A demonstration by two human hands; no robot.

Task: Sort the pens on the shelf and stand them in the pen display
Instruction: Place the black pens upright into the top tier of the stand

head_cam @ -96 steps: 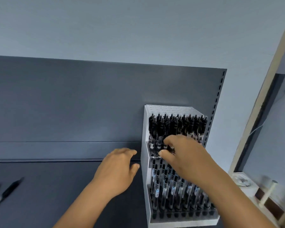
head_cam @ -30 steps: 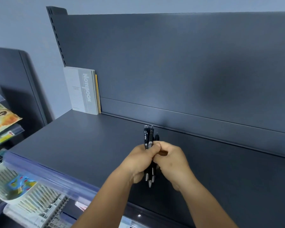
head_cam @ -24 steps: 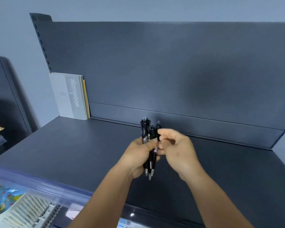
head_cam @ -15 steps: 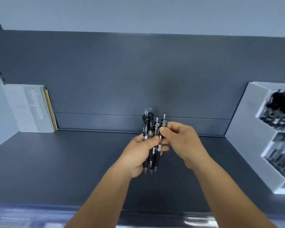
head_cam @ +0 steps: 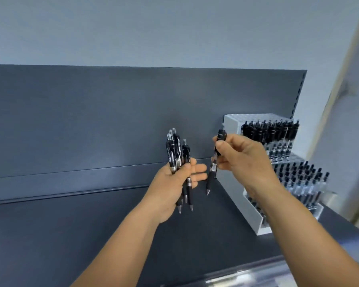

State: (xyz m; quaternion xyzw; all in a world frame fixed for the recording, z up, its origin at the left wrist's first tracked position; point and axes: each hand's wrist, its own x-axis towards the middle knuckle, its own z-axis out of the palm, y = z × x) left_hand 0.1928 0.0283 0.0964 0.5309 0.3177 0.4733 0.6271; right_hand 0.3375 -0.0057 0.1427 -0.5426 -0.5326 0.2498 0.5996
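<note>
My left hand [head_cam: 175, 187] grips a bunch of black pens [head_cam: 175, 154] upright above the dark shelf [head_cam: 71, 235], tips pointing down. My right hand [head_cam: 245, 160] pinches a single black pen [head_cam: 212, 168] just right of the bunch, also tip down and clear of it. The white tiered pen display [head_cam: 236, 195] stands at the right end of the shelf, right behind my right hand. Its upper and lower rows hold several black pens [head_cam: 269, 131] standing upright.
A dark back panel [head_cam: 91, 121] rises behind the shelf. The shelf's front edge carries a clear price strip [head_cam: 247, 274]. A pale wall and a door frame [head_cam: 340, 100] lie to the right of the display.
My right hand has pulled one pen out of the bunch and moved it right. The view has swung right, so the display is now close and the book at the left is gone.
</note>
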